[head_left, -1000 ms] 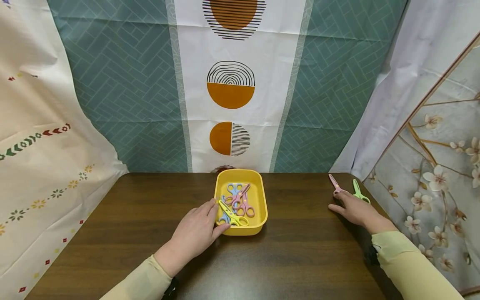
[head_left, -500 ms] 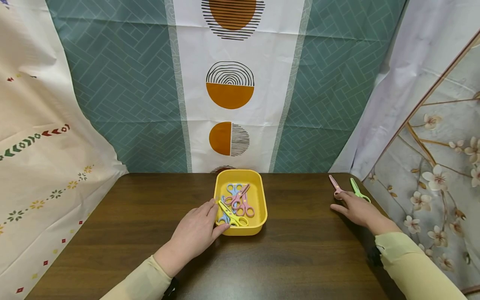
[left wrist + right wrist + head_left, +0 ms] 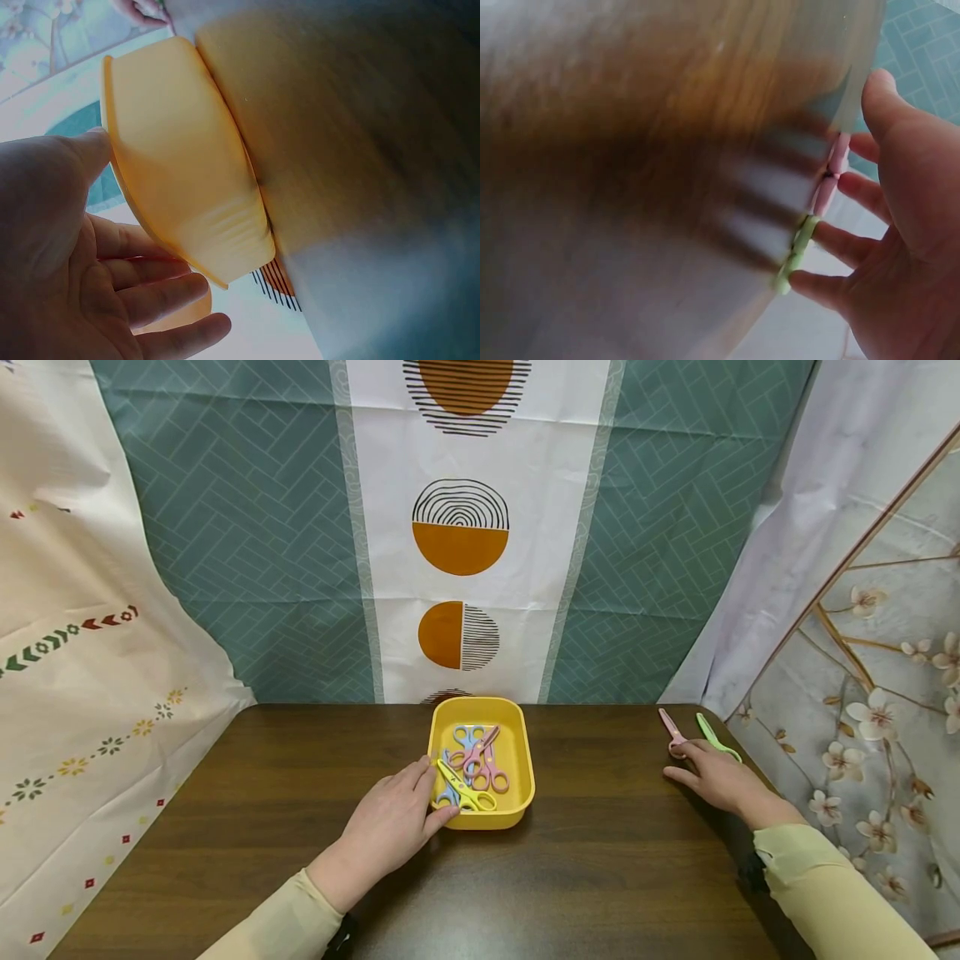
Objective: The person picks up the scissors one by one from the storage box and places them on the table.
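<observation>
A yellow plastic tray [image 3: 521,735] stands at the table's middle with blue, pink and yellow scissors [image 3: 467,789] inside. My left hand [image 3: 393,814] rests along its left side. In the left wrist view the thumb [image 3: 94,150] touches the rim, and the other fingers lie loosely extended near the outer wall. At the far right of the table, my right hand [image 3: 720,781] rests its fingertips on pink scissors [image 3: 670,727] and green scissors [image 3: 714,737], partly covering their handles. The right wrist view shows fingers spread over the pink handles [image 3: 832,172] and green handles [image 3: 796,255], thumb raised.
The dark wooden table [image 3: 592,860] reaches back to a green and white patterned curtain [image 3: 300,568]. A cream cloth [image 3: 112,693] hangs on the left. On the right, a floral cloth [image 3: 870,777] borders the table edge close to my right hand.
The green scissors' blades have swung left toward the pink scissors. My right hand has shifted slightly right. My left hand and the tray have stayed in place.
</observation>
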`<state>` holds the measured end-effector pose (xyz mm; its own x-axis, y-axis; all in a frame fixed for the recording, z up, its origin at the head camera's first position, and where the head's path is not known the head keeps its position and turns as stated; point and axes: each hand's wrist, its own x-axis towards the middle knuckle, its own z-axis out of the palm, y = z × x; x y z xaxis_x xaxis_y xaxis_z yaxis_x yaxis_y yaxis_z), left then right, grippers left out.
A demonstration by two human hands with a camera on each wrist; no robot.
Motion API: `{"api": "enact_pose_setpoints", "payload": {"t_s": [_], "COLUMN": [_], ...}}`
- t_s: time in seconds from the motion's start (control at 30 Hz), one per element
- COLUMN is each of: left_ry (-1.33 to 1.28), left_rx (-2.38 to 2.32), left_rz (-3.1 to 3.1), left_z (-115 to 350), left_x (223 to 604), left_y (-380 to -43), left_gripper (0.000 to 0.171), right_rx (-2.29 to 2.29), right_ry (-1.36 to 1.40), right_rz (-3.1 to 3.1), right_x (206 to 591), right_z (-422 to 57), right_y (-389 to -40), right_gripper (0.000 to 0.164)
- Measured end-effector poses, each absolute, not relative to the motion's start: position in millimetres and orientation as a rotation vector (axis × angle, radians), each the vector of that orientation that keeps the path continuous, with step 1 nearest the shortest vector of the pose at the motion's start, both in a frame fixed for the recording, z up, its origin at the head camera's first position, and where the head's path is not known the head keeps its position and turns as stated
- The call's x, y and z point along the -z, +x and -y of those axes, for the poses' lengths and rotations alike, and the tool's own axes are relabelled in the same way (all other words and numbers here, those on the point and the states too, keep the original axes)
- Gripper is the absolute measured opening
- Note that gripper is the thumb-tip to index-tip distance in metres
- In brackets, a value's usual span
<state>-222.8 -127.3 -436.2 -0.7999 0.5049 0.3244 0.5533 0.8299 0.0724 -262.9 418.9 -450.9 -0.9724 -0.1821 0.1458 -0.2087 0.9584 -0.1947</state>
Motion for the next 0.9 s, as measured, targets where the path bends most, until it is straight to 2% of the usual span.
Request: {"api": "enact_pose_setpoints", "payload": {"t_s": [0.4, 0.9], "left_ry": [-0.799, -0.809], "left_rx": [0.237, 0.234], "left_rz": [2.714, 2.671], "left_z": [126.5, 127.3], "left_x": [436.9, 438.7], "left_y": [-222.6, -222.5], "left_gripper": [0.078, 0.076], "right_rx": [-0.276, -0.204], "right_ry": [0.248, 0.250], "right_rz": [3.018, 2.970], "right_x": [449.1, 447.8], "right_z": [-426.3, -420.4], "right_y": [-257.4, -258.3], "right_gripper": [0.064, 0.055]}}
